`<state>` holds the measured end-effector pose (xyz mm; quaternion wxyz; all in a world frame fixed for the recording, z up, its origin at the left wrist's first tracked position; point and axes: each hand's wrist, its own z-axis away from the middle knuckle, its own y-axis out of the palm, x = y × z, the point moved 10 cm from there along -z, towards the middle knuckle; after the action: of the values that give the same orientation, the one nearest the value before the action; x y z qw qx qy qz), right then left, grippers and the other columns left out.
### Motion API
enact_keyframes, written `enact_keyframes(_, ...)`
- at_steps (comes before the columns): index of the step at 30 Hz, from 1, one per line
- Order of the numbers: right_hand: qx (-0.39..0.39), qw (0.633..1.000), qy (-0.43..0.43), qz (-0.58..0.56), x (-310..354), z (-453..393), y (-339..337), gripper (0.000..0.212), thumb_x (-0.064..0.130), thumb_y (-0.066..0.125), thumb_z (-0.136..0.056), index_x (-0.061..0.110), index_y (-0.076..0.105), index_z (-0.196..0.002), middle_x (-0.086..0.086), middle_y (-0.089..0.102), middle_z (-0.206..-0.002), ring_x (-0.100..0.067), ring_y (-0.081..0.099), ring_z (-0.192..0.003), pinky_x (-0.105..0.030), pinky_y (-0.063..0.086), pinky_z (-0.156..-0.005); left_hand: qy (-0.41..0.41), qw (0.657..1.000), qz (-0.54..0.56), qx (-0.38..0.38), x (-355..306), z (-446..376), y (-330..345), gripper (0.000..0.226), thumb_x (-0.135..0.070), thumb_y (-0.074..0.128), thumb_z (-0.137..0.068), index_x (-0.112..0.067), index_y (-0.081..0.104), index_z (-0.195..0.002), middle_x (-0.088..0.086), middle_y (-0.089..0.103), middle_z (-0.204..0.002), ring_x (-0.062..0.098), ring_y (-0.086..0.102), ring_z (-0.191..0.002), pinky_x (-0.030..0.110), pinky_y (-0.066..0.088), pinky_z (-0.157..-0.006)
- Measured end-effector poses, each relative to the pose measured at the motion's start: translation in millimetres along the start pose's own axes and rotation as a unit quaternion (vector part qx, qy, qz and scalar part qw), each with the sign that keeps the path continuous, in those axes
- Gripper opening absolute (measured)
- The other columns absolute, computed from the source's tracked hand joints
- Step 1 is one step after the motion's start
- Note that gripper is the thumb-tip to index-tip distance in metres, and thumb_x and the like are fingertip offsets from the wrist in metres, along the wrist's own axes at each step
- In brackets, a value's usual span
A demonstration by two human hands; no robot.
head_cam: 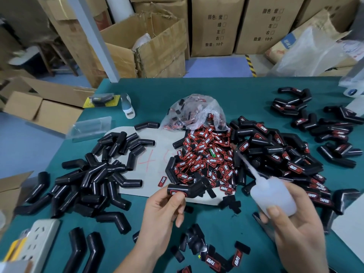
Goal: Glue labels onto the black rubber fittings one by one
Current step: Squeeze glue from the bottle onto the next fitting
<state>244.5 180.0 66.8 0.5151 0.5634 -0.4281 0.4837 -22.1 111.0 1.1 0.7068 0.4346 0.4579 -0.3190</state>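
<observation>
My left hand [164, 211] pinches a bent black rubber fitting [187, 189] with a red and black label under the thumb. My right hand [295, 223] grips a translucent white glue bottle [273, 196]; its long thin nozzle points up and left over the label heap. A heap of red and black labels [204, 160] lies in the middle of the table, spilling from a clear plastic bag [197, 113]. Unlabelled fittings [98, 174] are piled at the left. Labelled fittings [279, 152] are piled at the right.
The teal table [236, 91] also carries a white power strip [39, 239] at the front left, a small bottle [128, 107] at the back, and loose labels [212, 261] near the front edge. Cardboard boxes [212, 26] stand on the floor behind.
</observation>
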Motion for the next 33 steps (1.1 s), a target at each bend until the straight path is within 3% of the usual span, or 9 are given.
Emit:
enact_keyframes(7, -0.023, 0.999, -0.025, 0.021, 2.0, 1.1, -6.7, 0.037, 0.014, 0.076, -0.069, 0.040, 0.074, -0.096, 0.004, 0.075, -0.101, -0.009, 0.071, -0.087, -0.017, 0.058, -0.075, 0.003, 1.000, 0.009, -0.020, 0.9, -0.5, -4.3, 0.051, -0.058, 0.093, -0.069, -0.013, 0.077, -0.087, 0.006, 0.052, -0.069, 0.013, 0.045, -0.057, 0.022, 0.037, -0.043)
enact_keyframes(12, 0.000, 0.999, -0.033, 0.040, 6.1, -0.1, -0.5, 0.043, 0.007, 0.090, -0.070, 0.039, 0.075, -0.096, -0.001, 0.077, -0.106, -0.009, 0.072, -0.089, -0.015, 0.058, -0.076, -0.008, 1.000, 0.011, -0.025, 1.3, -1.9, -5.2, 0.028, -0.041, 0.084, -0.078, -0.015, 0.077, -0.086, 0.004, 0.052, -0.069, 0.013, 0.044, -0.059, 0.022, 0.038, -0.044)
enact_keyframes(14, -0.001, 0.998, -0.040, 0.045, 9.2, 0.5, 0.9, 0.042, 0.006, 0.082, -0.070, 0.040, 0.076, -0.095, 0.001, 0.077, -0.105, -0.008, 0.072, -0.089, -0.014, 0.057, -0.075, -0.006, 1.000, 0.014, -0.016, 0.0, -1.8, -3.5, 0.026, -0.038, 0.082, -0.079, -0.014, 0.077, -0.088, 0.005, 0.053, -0.069, 0.012, 0.046, -0.059, 0.022, 0.039, -0.044)
enact_keyframes(18, 0.014, 0.993, -0.096, 0.074, 19.3, 3.8, 7.5, 0.049, 0.003, 0.086, -0.072, 0.045, 0.076, -0.093, 0.012, 0.072, -0.099, -0.001, 0.069, -0.089, -0.010, 0.054, -0.075, -0.006, 1.000, 0.011, 0.003, -1.0, -1.8, -0.9, 0.024, -0.037, 0.080, -0.081, -0.015, 0.076, -0.090, 0.005, 0.054, -0.072, 0.012, 0.049, -0.062, 0.021, 0.040, -0.045)
enact_keyframes(21, 0.039, 0.983, -0.145, 0.105, 24.0, 5.8, 14.0, 0.052, 0.002, 0.078, -0.070, 0.045, 0.074, -0.100, 0.013, 0.069, -0.099, -0.008, 0.066, -0.094, -0.014, 0.054, -0.080, -0.001, 1.000, 0.006, 0.006, -0.9, -2.4, -1.8, 0.027, -0.037, 0.079, -0.084, -0.013, 0.076, -0.095, 0.004, 0.053, -0.072, 0.011, 0.048, -0.061, 0.021, 0.041, -0.045)
enact_keyframes(24, 0.057, 0.963, -0.197, 0.176, 25.6, 8.5, 19.8, 0.065, -0.001, 0.087, -0.075, 0.052, 0.069, -0.107, 0.012, 0.067, -0.103, -0.012, 0.065, -0.098, -0.020, 0.054, -0.079, 0.011, 1.000, -0.012, -0.005, -1.7, -3.7, -5.0, 0.030, -0.040, 0.078, -0.086, -0.012, 0.076, -0.097, 0.003, 0.051, -0.070, 0.012, 0.044, -0.058, 0.022, 0.039, -0.045)
enact_keyframes(26, 0.058, 0.951, -0.228, 0.200, 28.7, 10.3, 22.2, 0.060, 0.006, 0.087, -0.080, 0.053, 0.067, -0.112, 0.010, 0.066, -0.103, -0.013, 0.064, -0.096, -0.021, 0.054, -0.078, 0.021, 0.999, -0.015, -0.019, -2.7, -4.5, -7.5, 0.032, -0.041, 0.078, -0.085, -0.011, 0.076, -0.097, 0.004, 0.050, -0.069, 0.013, 0.043, -0.056, 0.022, 0.039, -0.045)
enact_keyframes(29, 0.057, 0.926, -0.278, 0.249, 37.0, 12.2, 30.0, 0.026, 0.037, 0.075, -0.090, 0.038, 0.065, -0.114, 0.004, 0.067, -0.101, -0.017, 0.062, -0.095, -0.027, 0.050, -0.080, 0.035, 0.998, -0.027, -0.038, -4.2, -5.4, -12.0, 0.030, -0.043, 0.078, -0.085, -0.013, 0.074, -0.088, 0.004, 0.051, -0.068, 0.014, 0.043, -0.053, 0.022, 0.040, -0.045)
enact_keyframes(33, 0.047, 0.910, -0.297, 0.286, 37.6, 13.7, 33.4, 0.031, 0.032, 0.072, -0.083, 0.030, 0.062, -0.113, 0.001, 0.069, -0.102, -0.020, 0.061, -0.094, -0.035, 0.048, -0.079, 0.054, 0.996, -0.048, -0.054, -7.1, -4.5, -15.5, 0.031, -0.045, 0.077, -0.085, -0.014, 0.073, -0.084, 0.005, 0.052, -0.067, 0.018, 0.042, -0.049, 0.022, 0.040, -0.046)
